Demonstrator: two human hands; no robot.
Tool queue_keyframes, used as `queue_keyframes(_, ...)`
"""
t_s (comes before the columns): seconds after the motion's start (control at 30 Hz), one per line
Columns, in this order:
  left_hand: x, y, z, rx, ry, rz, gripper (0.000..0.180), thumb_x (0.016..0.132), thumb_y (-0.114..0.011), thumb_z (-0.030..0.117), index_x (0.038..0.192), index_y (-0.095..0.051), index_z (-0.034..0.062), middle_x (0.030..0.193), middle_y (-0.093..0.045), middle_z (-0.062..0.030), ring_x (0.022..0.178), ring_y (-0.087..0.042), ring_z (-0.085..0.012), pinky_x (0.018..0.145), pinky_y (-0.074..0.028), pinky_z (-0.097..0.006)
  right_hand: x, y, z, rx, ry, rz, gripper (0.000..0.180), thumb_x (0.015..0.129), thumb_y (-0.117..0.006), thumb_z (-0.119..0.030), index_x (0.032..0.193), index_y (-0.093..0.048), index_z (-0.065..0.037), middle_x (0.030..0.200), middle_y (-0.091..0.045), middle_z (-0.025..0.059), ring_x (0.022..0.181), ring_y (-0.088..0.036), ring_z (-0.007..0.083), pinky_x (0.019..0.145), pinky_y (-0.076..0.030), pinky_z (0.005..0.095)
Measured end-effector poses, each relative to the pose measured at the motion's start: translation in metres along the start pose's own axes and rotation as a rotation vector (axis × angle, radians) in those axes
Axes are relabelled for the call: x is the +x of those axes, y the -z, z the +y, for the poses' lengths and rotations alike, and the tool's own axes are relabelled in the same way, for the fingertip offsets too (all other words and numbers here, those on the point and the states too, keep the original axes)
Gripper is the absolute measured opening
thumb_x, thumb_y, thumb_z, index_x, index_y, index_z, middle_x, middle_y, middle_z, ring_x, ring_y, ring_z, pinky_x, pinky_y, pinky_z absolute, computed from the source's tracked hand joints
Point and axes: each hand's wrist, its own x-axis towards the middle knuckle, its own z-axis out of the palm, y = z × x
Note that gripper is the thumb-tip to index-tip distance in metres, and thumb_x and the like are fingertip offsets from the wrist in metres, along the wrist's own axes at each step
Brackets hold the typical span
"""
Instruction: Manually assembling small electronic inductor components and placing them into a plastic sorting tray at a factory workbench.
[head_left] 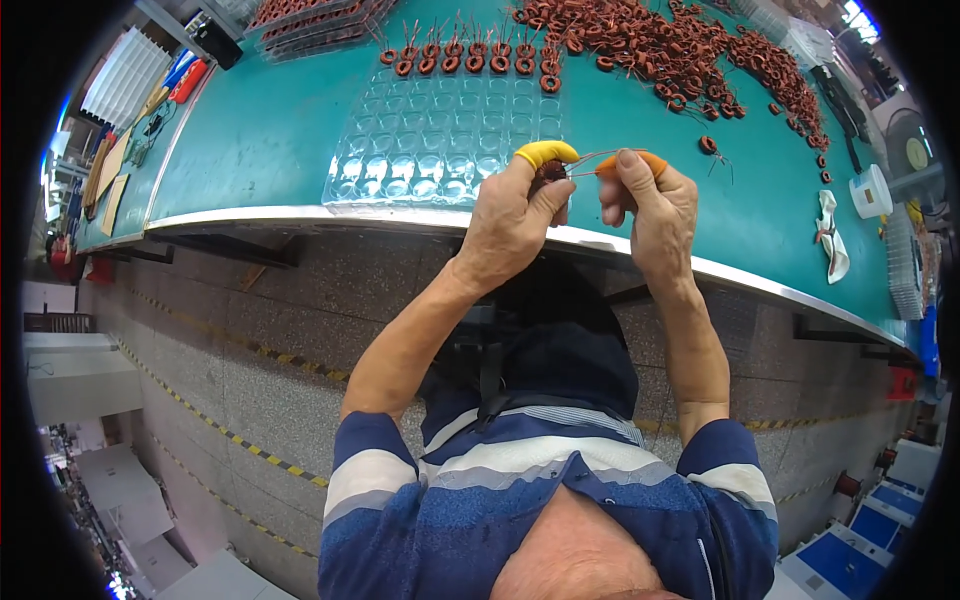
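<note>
1. Head view, L hand (508, 218): upper ctr., bare but for yellow finger cot (545, 152) on one finger. Grip closed; thumb & fingers pinch the held coil.
2. Held coil (551, 173), 1 pc.: dark reddish ring, upper ctr. of frame, just above table's near edge; partly hidden by L fingers.
3. Wire leads (584, 162), copper-col.: run from held coil toward R side of frame, approx. level.
4. R hand (662, 208): upper ctr., a bit R of L hand, w/ orange finger cot (653, 162). Thumb pressed to cot, pinching far ends of leads; other fingers curled.
5. Clear tray (440, 128), plastic, round pockets: upper ctr.-L, flat on green table (260, 125). Coil row (475, 64) along its far edge, wires up; nearer pockets bare.
6. Coil heap (640, 45), loose, qty. large: upper ctr. to upper R.
7. Single coil (708, 145), leads splayed: R of R hand, apart from heap.
8. Stacked trays (325, 42), filled w/ coils: upper L.
9. White tub (871, 191) & white cloth item (831, 240), exact kind unclear: R side.
10. Red-handled tool (188, 82): upper L, near table's end.
11. Striped shirt (560, 465), blue/white/grey, on the person: lower ctr.
</note>
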Motion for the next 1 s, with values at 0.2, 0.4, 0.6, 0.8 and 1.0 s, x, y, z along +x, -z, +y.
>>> queue_keyframes(0.2, 0.005, 0.021, 0.002, -0.475, 0.336, -0.205, 0.033, 0.099, -0.049, 0.030, 0.103, -0.053, -0.0033, 0.062, -0.053, -0.0031, 0.053, -0.055, -0.0111, 0.047, -0.044, -0.022, 0.006, -0.008, 0.009, 0.084, -0.027, -0.043, 0.036, 0.092, -0.062, -0.033, 0.097, -0.064, 0.003, 0.068, -0.059, 0.0025, 0.056, -0.054, 0.0076, 0.051, -0.040, 0.0193)
queue_keyframes(0.4, -0.001, 0.014, -0.012, -0.381, 0.242, -0.286, 0.039, 0.100, -0.044, 0.037, 0.107, -0.053, -0.0010, 0.068, -0.053, -0.0025, 0.057, -0.054, -0.0106, 0.051, -0.045, -0.023, 0.005, 0.000, 0.022, 0.107, -0.177, -0.064, 0.030, 0.093, -0.061, -0.029, 0.093, -0.064, 0.001, 0.063, -0.055, 0.0016, 0.050, -0.049, 0.0075, 0.045, -0.037, 0.0196)
queue_keyframes(0.6, -0.006, 0.009, 0.000, -0.401, 0.205, -0.185, 0.032, 0.099, -0.051, 0.025, 0.117, -0.049, -0.0017, 0.070, -0.054, -0.0022, 0.057, -0.052, -0.0094, 0.053, -0.044, -0.022, 0.004, -0.006, 0.019, 0.307, -0.167, -0.107, 0.029, 0.093, -0.061, -0.030, 0.093, -0.066, -0.001, 0.067, -0.060, 0.0025, 0.050, -0.053, 0.0070, 0.045, -0.036, 0.0177)
queue_keyframes(0.8, -0.003, 0.011, 0.004, -0.407, 0.176, -0.101, 0.026, 0.097, -0.051, 0.018, 0.115, -0.054, -0.0007, 0.066, -0.053, -0.0050, 0.054, -0.052, -0.0123, 0.051, -0.045, -0.024, 0.004, -0.009, 0.019, 0.275, -0.027, -0.128, 0.029, 0.095, -0.058, -0.028, 0.096, -0.066, -0.001, 0.069, -0.061, 0.0030, 0.051, -0.054, 0.0076, 0.047, -0.039, 0.0193)
queue_keyframes(1.0, -0.007, -0.003, 0.000, -0.590, 0.232, 0.041, 0.022, 0.096, -0.053, 0.017, 0.109, -0.055, -0.0003, 0.065, -0.053, -0.0055, 0.051, -0.051, -0.0129, 0.048, -0.044, -0.025, 0.005, -0.007, 0.017, 0.285, -0.127, -0.109, 0.028, 0.095, -0.058, -0.027, 0.096, -0.066, -0.001, 0.070, -0.062, 0.0036, 0.054, -0.056, 0.0088, 0.048, -0.040, 0.0198)
